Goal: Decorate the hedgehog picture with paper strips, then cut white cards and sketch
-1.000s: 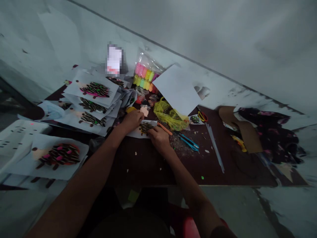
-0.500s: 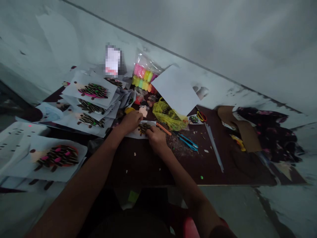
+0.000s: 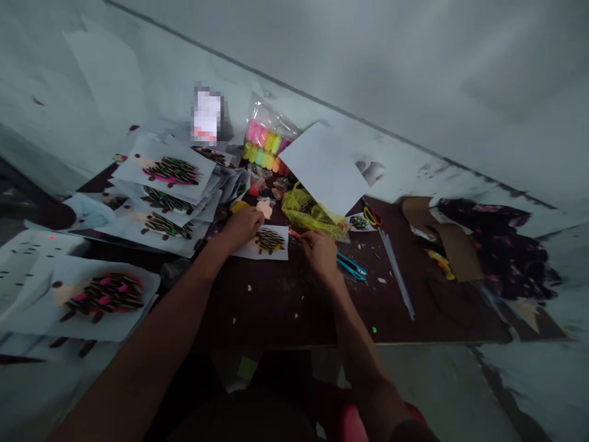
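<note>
A small white card (image 3: 280,252) with a hedgehog figure (image 3: 269,240) in dark strips and yellow lies on the dark table. My left hand (image 3: 243,226) rests at its upper left, fingers closed together; what they hold, if anything, is hidden. To the right of the card, my right hand (image 3: 321,250) pinches the end of a thin orange stick (image 3: 295,234). Just above the card is a pale pink piece (image 3: 264,209) on clear plastic. A yellow plastic bag (image 3: 304,212) lies behind my right hand, and a light-blue cutter (image 3: 352,265) is to its right.
Stacks of hedgehog sheets (image 3: 168,169) fill the left side. Behind stand a bag of coloured clay (image 3: 267,138) and a white sheet (image 3: 324,166). Red-yellow scissors (image 3: 372,216), clear sticks (image 3: 396,273), brown cardboard (image 3: 460,252) and dark floral cloth (image 3: 515,245) are on the right.
My right hand has moved right, off the card and onto the orange stick, uncovering the hedgehog figure. My left hand stays nearly in place.
</note>
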`<action>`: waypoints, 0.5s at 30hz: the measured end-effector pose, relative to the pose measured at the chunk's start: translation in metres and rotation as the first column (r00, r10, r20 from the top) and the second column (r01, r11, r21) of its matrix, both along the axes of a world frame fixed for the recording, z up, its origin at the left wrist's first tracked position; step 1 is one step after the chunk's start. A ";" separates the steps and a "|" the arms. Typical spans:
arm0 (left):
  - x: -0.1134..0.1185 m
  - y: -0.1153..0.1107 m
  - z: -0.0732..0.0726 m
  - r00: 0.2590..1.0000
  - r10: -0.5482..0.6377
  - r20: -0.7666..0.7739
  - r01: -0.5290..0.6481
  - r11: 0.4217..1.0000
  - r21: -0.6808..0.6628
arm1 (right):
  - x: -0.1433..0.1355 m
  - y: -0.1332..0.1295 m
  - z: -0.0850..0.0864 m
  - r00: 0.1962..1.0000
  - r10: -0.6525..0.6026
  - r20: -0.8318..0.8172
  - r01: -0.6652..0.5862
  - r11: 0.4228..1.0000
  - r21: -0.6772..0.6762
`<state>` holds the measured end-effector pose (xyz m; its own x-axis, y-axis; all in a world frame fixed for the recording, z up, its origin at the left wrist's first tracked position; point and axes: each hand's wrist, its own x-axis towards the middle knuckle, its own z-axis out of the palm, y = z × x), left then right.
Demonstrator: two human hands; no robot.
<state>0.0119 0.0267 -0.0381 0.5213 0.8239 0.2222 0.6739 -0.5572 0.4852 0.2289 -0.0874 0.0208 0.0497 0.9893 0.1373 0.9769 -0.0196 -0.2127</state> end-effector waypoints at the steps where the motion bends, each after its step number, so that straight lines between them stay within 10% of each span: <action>1: 0.000 0.000 0.000 1.000 0.002 0.000 -0.002 1.000 0.001 | 0.001 0.001 -0.002 1.000 -0.001 0.008 0.002 1.000 -0.015; 15: 0.000 0.001 -0.003 1.000 0.006 0.018 -0.007 1.000 0.016 | -0.015 0.007 -0.015 0.988 0.044 0.149 -0.024 0.991 -0.135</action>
<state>0.0116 0.0279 -0.0411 0.5116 0.8236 0.2449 0.6686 -0.5606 0.4885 0.2139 -0.0808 0.0060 0.0046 1.0000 0.0082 0.9982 -0.0041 -0.0600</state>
